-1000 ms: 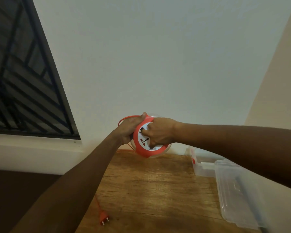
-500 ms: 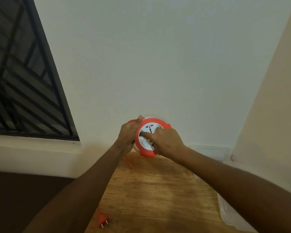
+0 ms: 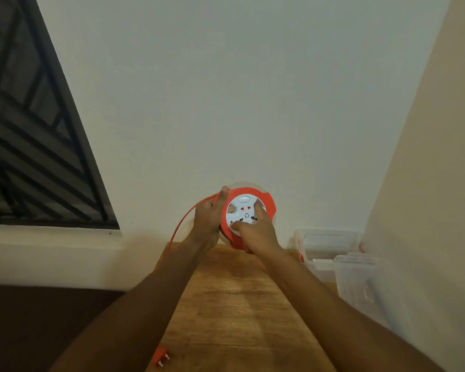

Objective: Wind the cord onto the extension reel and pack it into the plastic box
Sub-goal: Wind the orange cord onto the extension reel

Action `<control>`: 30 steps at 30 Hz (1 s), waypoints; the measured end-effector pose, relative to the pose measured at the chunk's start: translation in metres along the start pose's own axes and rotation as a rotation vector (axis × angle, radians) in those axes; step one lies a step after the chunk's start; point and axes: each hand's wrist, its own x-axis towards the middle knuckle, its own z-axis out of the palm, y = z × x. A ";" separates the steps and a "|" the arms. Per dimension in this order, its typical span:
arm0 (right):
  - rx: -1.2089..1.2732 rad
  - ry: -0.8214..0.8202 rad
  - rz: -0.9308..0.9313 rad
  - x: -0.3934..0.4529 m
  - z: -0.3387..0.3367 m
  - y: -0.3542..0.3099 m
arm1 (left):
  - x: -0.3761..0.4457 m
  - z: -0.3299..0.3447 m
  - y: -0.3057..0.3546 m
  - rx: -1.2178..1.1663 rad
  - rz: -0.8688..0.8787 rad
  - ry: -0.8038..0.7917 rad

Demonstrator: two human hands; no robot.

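Winding in progress, extension reel (image 3: 249, 214) held above the table (image 3: 234, 304), centre frame.
Left hand (image 3: 207, 220) grips the rim, guiding the cord (image 3: 181, 224); right hand (image 3: 257, 233) curls fingers into the white face. Reel likely light, rigid; cord limp, plug (image 3: 161, 357) trails lower centre. Plastic box (image 3: 325, 251), right: contents unclear.

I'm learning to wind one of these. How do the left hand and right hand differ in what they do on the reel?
The left hand grips the extension reel by its orange rim, with the orange cord passing under its thumb; the right hand lies across the white socket face, fingertips pressed into it. The left hand sits at the reel's side, the right hand in front. Both hold the reel up above the wooden table.
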 end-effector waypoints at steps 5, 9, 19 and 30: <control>-1.162 0.033 -0.616 0.007 -0.037 -0.015 | 0.003 -0.008 0.003 0.028 -0.018 -0.032; -1.788 -0.356 -1.196 0.023 -0.060 -0.051 | 0.003 -0.012 0.004 0.009 -0.037 -0.093; -2.118 -0.615 -1.542 0.026 -0.057 -0.076 | 0.005 -0.021 0.009 -0.031 -0.109 -0.150; -2.374 -0.757 -1.398 0.020 -0.033 -0.091 | 0.009 -0.025 0.018 0.008 -0.159 -0.225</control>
